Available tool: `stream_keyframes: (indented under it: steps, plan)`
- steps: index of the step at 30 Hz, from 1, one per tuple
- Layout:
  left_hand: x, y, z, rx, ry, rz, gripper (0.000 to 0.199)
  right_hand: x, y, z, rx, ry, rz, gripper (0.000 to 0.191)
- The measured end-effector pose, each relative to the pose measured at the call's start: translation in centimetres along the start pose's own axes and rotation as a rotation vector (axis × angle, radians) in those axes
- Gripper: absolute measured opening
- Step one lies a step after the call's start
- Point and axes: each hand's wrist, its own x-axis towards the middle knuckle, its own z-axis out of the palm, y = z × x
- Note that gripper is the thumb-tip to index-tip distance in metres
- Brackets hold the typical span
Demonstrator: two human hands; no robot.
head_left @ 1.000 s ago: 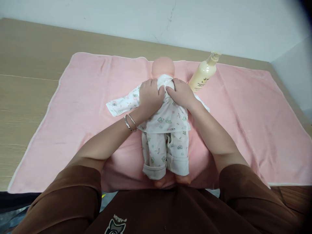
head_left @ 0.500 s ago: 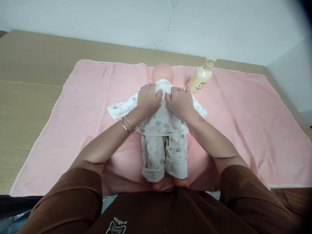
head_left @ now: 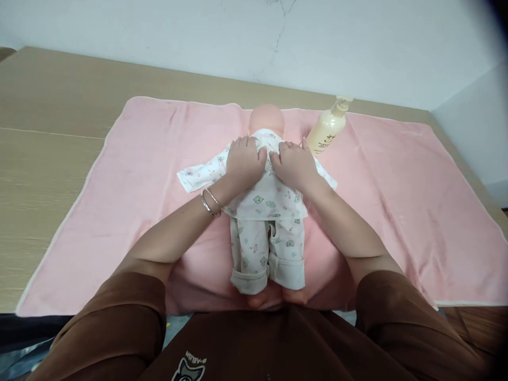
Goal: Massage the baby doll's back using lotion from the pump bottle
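Note:
A baby doll (head_left: 266, 119) lies with the back of its head toward me, its feet at the near edge. It wears a white printed top (head_left: 270, 196) and matching trousers (head_left: 254, 248) with turned-up cuffs. My left hand (head_left: 246, 163) rests flat on the upper left of the doll's back, fingers stretched over the shoulder. On the upper right, my right hand (head_left: 294, 165) lies the same way, fingers a little apart. Both thumbs point inward along the middle of the back, with a small gap between them. Neither hand grips anything.
A pale yellow pump bottle (head_left: 327, 129) stands just beyond my right hand. Under the doll a pink blanket (head_left: 397, 211) covers much of the wooden table (head_left: 47, 159). A cracked white wall (head_left: 198, 37) rises behind the table.
My left hand has slid very slightly to the right on the doll's back. The cloth between my thumbs looks less bunched. Otherwise the scene is nearly the same.

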Motion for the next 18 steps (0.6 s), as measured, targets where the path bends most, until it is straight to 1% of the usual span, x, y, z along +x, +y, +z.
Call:
stream_keyframes:
  steps: [2,4,5,8,11,13,15,18]
  plan:
    - [-1.3,0.7,0.5,-0.011,0.031,0.051,0.048,1.3,1.4,0.4,0.111,-0.035,0.030,0.059]
    - [-2.2,1.1,0.9,-0.026,0.019,0.095,0.056,2.3,2.2,0.7,0.181,-0.049,0.051,0.060]
    - [-2.2,1.0,1.0,-0.031,0.005,0.105,0.058,2.4,2.3,0.9,0.184,-0.036,0.060,0.060]
    - [-1.2,-0.1,1.0,-0.049,-0.017,0.057,0.057,1.2,0.9,0.8,0.104,0.026,0.071,0.058]
    - [0.4,-1.3,0.5,-0.101,-0.026,0.016,0.049,-0.9,-1.3,0.5,0.021,0.048,0.025,0.059]
    - [0.9,-1.7,0.3,-0.141,-0.016,0.017,0.043,-1.6,-1.8,0.4,-0.001,0.049,-0.014,0.061]
    - [0.5,-1.5,0.3,-0.152,0.019,0.012,0.041,-1.2,-1.2,0.5,0.022,0.039,-0.038,0.060]
    - [-0.7,-0.6,0.6,-0.110,0.083,0.050,0.042,0.7,0.7,0.7,0.113,-0.010,-0.012,0.063]
